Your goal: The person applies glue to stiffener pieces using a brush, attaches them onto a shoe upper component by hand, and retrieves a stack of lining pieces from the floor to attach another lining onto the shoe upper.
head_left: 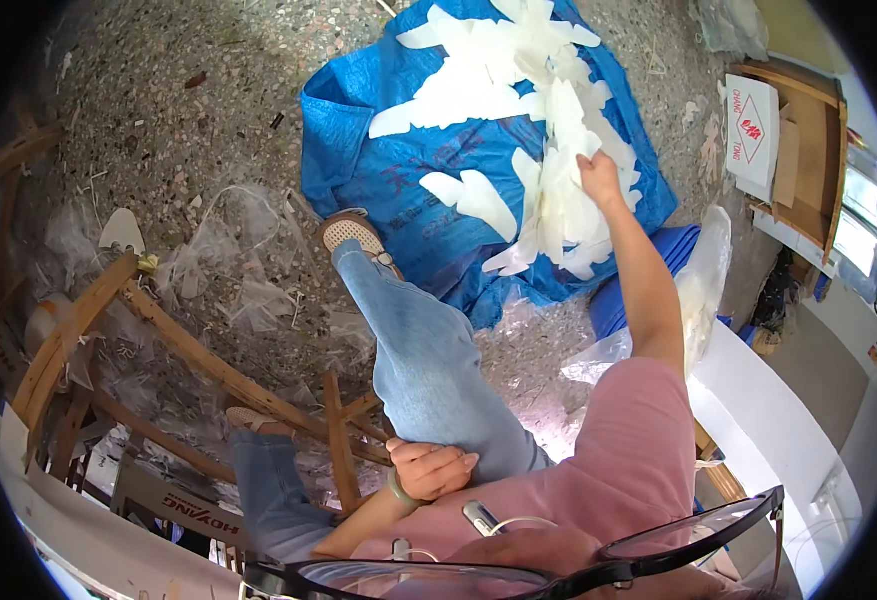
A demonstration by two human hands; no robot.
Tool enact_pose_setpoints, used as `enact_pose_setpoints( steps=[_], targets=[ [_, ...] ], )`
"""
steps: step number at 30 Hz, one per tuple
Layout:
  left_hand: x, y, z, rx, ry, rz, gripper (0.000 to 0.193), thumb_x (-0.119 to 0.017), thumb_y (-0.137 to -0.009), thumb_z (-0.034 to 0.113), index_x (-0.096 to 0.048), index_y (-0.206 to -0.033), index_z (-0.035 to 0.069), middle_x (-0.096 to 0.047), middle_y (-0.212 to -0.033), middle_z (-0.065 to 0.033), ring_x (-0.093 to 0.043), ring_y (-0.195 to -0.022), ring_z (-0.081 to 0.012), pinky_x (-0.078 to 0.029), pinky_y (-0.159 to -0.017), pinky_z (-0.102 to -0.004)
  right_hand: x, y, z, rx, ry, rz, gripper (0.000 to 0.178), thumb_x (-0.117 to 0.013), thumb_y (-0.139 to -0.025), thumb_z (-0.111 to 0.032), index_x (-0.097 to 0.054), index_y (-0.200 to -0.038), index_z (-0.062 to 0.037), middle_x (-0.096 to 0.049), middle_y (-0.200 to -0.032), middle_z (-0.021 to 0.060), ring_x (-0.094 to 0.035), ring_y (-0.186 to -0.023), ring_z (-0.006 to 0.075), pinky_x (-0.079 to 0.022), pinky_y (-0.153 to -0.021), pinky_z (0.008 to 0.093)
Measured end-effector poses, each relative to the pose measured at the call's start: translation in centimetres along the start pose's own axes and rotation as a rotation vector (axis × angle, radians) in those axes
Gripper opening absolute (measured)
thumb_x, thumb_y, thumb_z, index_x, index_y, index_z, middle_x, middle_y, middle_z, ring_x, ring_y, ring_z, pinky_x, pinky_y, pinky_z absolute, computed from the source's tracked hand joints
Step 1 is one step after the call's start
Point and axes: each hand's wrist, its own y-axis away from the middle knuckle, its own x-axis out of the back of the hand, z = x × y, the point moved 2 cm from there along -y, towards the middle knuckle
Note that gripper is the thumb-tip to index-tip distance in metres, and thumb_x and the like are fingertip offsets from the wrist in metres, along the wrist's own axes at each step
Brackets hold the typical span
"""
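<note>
My right hand (601, 180) reaches forward over a heap of flat white cut-out pieces (571, 110). Its fingers are closed at the edge of one of the white pieces. The pieces have jagged, leaf-like or wing-like outlines; their material I cannot tell. They lie loosely on a spread blue woven plastic sack (389, 165), with a smaller pair of white pieces (474, 200) apart to the left. My left hand (429, 470), a bracelet at its wrist, rests closed in a loose fist on my jeans, with nothing seen in it.
A wooden frame (219, 370) stands at the left among crumpled clear plastic bags (224, 250). At the right are a clear bag (711, 270), a blue roll (649, 270), a white carton (754, 140) and a wooden box (814, 150). My sandalled foot (354, 235) touches the sack's edge.
</note>
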Motion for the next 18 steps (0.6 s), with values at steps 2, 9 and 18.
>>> enact_pose_setpoints(
  steps=[2,9,18],
  targets=[
    [0.0,-0.2,0.0,0.021,0.026,-0.002,0.035,-0.07,-0.062,0.013,-0.07,-0.095,0.023,-0.06,-0.09,0.0095,-0.051,-0.065,-0.0075,-0.029,-0.066,-0.0277,2.9,-1.2,1.5,0.006,-0.003,-0.01,0.033,-0.061,-0.084,-0.023,-0.062,-0.098,0.007,-0.065,-0.092,0.0262,-0.064,-0.091,0.0392,-0.049,-0.078,0.0406],
    [-0.4,0.2,0.0,-0.008,0.013,0.066,0.03,-0.069,-0.061,0.009,-0.066,-0.088,0.019,-0.058,-0.082,0.0064,-0.047,-0.073,-0.0134,-0.029,-0.071,-0.0321,13.4,-4.7,7.2,-0.114,0.298,-0.139,0.036,-0.067,-0.079,-0.03,-0.064,-0.085,0.005,-0.067,-0.079,0.0191,-0.065,-0.074,0.0298,-0.047,-0.068,0.0413],
    [-0.2,-0.1,0.4,-0.004,0.001,0.106,0.024,-0.067,-0.065,0.006,-0.066,-0.087,0.013,-0.06,-0.079,0.002,-0.047,-0.074,-0.0186,-0.032,-0.073,-0.0329,25.0,1.0,15.7,-0.374,0.209,0.025,0.047,-0.07,-0.076,-0.041,-0.065,-0.085,0.0048,-0.067,-0.082,0.0195,-0.064,-0.078,0.0269,-0.048,-0.072,0.0382]
  ],
)
